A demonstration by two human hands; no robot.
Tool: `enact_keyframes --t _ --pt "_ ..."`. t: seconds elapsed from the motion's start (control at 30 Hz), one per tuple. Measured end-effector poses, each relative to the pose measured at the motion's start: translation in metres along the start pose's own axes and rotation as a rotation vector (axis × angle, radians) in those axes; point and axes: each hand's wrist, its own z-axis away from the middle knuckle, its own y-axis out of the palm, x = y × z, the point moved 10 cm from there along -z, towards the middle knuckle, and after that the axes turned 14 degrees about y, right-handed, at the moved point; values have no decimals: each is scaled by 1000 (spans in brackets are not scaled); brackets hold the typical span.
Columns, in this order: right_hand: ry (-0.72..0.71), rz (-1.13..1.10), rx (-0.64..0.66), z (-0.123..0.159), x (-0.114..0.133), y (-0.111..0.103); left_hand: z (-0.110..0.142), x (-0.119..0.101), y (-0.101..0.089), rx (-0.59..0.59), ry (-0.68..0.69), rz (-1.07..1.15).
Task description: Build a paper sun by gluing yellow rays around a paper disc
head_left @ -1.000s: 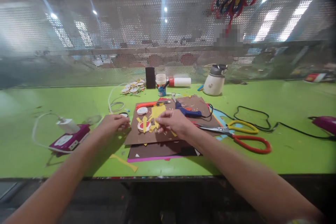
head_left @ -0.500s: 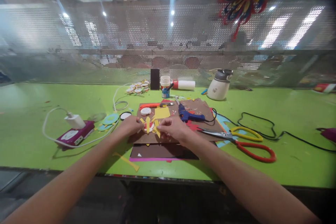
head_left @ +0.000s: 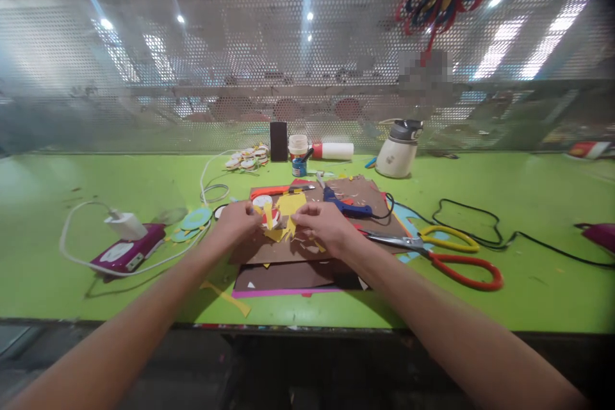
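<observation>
The red-and-white disc (head_left: 275,219) is located between both hands, over the upper brown sheet (head_left: 262,254); I cannot tell whether it is raised. The left hand (head_left: 236,220) is narrowed at the disc's left edge, probably to steady it; a firm grip cannot be confirmed from here. The right hand (head_left: 321,223) pinches one yellow paper piece (head_left: 290,228), apparently by fingertips for fine control. The glue gun (head_left: 356,210) and scissors (head_left: 416,244) lie handles rightward, presumably for right-hand access. Count: two discs on the sheet, including one white disc (head_left: 262,200); two brown sheets, overlapped; one glue gun; one scissors; one orange knife (head_left: 273,191).
</observation>
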Motion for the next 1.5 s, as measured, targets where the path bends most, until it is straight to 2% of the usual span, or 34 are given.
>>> enact_keyframes --t 0.2,0.33,0.47,0.6,0.8,1.03,1.13,1.3,1.5 --pt "-4 -92 -2 -9 -2 -6 -2 -11 4 -104 -35 151" --pt "-3 -99 -23 -10 -2 -11 -3 -12 11 -145 -55 340" --pt "19 -76 -31 -10 -4 -13 -4 -11 20 -135 -86 540" --pt "56 -57 16 -7 -9 -5 -6 -14 26 -110 -127 703" --pt "61 -60 -11 -5 -12 -4 -8 -14 33 -102 -184 848" --pt "-20 -15 -70 1 8 -17 -6 -7 34 -102 -202 936" --pt "-75 81 -69 9 19 -13 -4 -9 34 -101 -207 973" --pt "6 227 36 5 -2 7 1 -18 41 -47 -198 1049" --pt "158 95 12 -3 -26 6 8 -21 50 10 -218 1111"
